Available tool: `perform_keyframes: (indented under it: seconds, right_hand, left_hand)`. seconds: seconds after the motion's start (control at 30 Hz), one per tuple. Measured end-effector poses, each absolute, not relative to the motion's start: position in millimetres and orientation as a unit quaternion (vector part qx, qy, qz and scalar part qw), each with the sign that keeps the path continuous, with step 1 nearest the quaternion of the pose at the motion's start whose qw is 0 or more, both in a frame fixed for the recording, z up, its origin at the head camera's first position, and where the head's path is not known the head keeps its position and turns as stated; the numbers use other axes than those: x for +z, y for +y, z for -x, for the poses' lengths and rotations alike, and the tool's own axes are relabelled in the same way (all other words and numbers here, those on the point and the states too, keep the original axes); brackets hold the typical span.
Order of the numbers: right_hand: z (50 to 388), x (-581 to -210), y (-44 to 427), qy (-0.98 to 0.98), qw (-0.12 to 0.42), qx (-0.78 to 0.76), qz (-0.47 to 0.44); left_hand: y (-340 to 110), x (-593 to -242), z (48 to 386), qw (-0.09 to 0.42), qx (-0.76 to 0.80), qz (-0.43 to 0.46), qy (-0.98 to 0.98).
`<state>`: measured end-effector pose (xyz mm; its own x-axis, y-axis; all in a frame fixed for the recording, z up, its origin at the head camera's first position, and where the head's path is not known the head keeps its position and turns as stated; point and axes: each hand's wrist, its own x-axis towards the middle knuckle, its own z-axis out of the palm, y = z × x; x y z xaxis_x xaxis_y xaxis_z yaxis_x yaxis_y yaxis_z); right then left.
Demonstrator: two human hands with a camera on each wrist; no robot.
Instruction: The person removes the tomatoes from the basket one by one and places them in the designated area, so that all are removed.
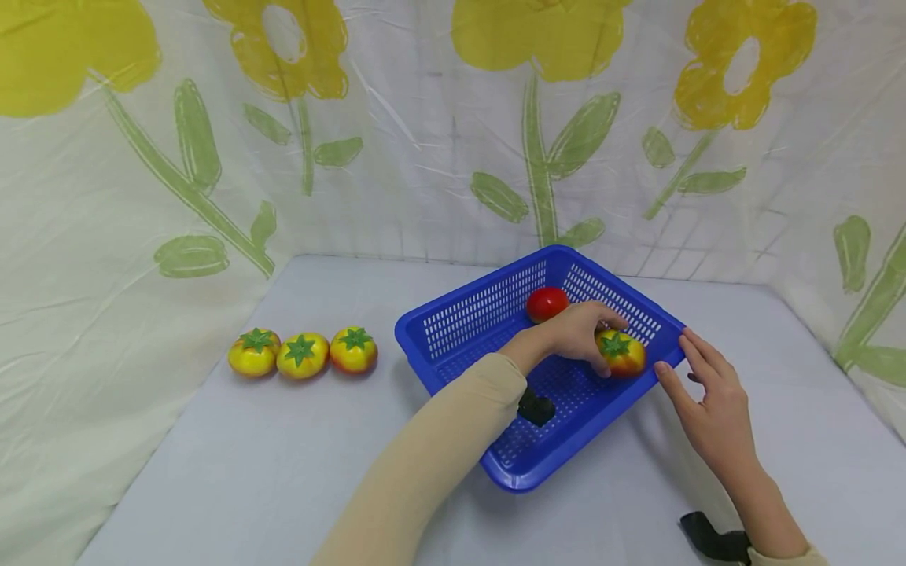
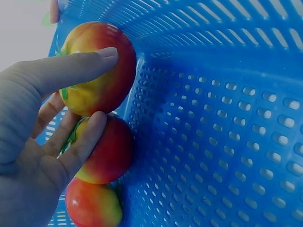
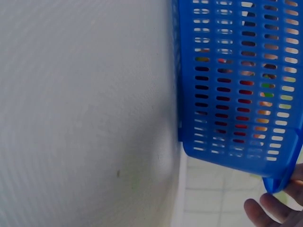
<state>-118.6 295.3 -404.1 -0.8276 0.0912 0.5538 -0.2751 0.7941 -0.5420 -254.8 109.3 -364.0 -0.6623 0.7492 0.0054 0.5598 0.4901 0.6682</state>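
Nearest you, your left sleeve [image 1: 439, 448] slants over the near-left rim of the blue basket [image 1: 593, 430]. Your right hand [image 1: 718, 409] is outside the basket's right corner, fingers loosely extended, thumb and fingertips touching the rim. Your left hand [image 1: 576, 334] reaches down inside the basket toward that same corner, thumb and fingers wrapped round a yellow-red fruit [image 1: 623, 354]. The left wrist camera reveals what the head camera leaves hidden under your hand: a middle fruit [image 2: 111, 153] in the basket, touched by a fingertip and lined up beside the gripped one. The right wrist camera shows only the basket's slotted outer wall, with red glinting through. Farther in, a red fruit [image 1: 547, 305] lies by the basket's back wall; left of the basket sit three yellow fruits [image 1: 303, 355] in a row.
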Motion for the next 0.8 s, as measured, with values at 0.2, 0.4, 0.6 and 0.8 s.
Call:
perform_keyframes:
  seconds: [0.2, 0.4, 0.6, 0.8]
  right_hand:
    - [118.0, -403.4, 294.5, -0.902, 0.288, 0.317, -0.049]
    - [117.9, -403.0, 294.4, -0.903, 0.287, 0.317, -0.047]
    - [118.2, -402.7, 294.5, -0.902, 0.287, 0.319, -0.050]
    - [118.4, -402.8, 294.7, -0.902, 0.288, 0.318, -0.049]
  left_hand:
    - [110.0, -364.9, 256.3, 0.136, 0.301, -0.398, 0.856]
    - [109.3, -364.3, 255.2, 0.157, 0.311, -0.386, 0.854]
    - [107.9, -364.1, 254.5, 0.178, 0.329, -0.376, 0.848]
    - [107.4, -363.7, 255.8, 0.173, 0.323, -0.386, 0.847]
